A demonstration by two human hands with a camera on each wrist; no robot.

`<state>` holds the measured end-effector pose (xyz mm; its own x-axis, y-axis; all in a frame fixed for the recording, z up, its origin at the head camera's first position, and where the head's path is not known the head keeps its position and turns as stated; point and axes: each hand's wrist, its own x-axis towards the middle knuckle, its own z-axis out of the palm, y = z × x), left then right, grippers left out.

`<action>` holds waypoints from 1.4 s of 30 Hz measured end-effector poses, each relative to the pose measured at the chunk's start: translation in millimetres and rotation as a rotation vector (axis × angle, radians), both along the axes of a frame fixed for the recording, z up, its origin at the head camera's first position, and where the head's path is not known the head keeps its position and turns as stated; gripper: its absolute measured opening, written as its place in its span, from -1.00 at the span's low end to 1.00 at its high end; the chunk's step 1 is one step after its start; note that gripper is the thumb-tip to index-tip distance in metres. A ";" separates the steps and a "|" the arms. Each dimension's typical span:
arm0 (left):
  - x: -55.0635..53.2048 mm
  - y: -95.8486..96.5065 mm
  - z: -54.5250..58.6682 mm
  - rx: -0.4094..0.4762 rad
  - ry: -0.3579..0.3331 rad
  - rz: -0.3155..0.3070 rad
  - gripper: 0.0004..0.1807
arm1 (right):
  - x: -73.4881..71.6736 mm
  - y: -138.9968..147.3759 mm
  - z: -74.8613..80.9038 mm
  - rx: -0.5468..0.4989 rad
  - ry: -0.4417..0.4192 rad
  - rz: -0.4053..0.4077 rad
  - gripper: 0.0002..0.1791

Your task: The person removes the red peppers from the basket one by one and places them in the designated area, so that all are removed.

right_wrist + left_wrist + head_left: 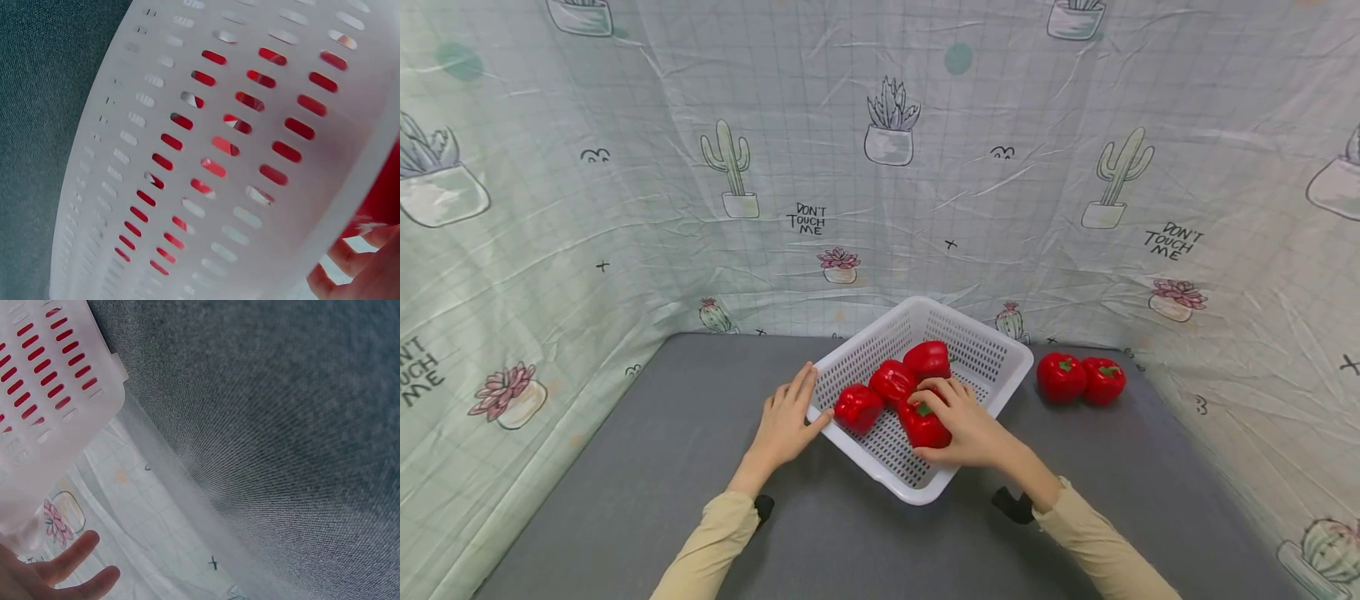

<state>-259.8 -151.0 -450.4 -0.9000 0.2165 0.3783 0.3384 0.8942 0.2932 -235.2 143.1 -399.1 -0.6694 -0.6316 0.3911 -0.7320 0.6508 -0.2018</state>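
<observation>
Right at the centre of the frame, the right hand [962, 425] is gripping a red bell pepper [921, 429], fingers curling over its top and thumb pressing its near side, the green stem showing between them. That pepper is sitting within the outline of the white basket [917, 496]; whether it is touching the basket floor, I cannot tell.

Over at centre-left, the left hand [786, 417] is resting against the basket's left corner, fingers fairly straight and thumb spreading away along the rim. In the left wrist view, two of its fingers are pointing up from the lower left, clearly apart, while the perforated wall is filling the upper left.

Inside the basket, three more peppers are lining up: one at the left corner [859, 408], one in the middle [892, 381], one farther up [927, 359]. To the right of centre, a pair of loose peppers [1061, 377] is lying on the grey table [662, 467], side by side and touching, outside the basket.

The right wrist view is showing red through the basket's slots, with fingertips meeting red at the right edge. Behind everything, a cactus-print curtain [962, 183] is hanging across the upper frame.
</observation>
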 end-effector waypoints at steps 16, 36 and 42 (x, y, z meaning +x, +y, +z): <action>-1.2 -0.5 -1.1 0.013 0.018 -0.007 -0.22 | 10.4 21.7 19.6 -0.116 0.159 -0.034 -0.20; -0.1 1.5 0.9 -0.009 -0.023 0.019 -0.21 | 24.6 72.1 21.6 -0.135 0.236 -0.205 -0.16; 1.5 2.2 2.0 -0.014 -0.012 0.023 -0.21 | 28.4 87.3 18.6 -0.137 0.238 -0.270 -0.15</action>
<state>-258.3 -148.9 -448.4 -0.9094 0.2011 0.3641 0.3141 0.9059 0.2842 -206.7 230.4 -380.5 -0.6849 -0.3763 0.6239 -0.5748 0.8053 -0.1454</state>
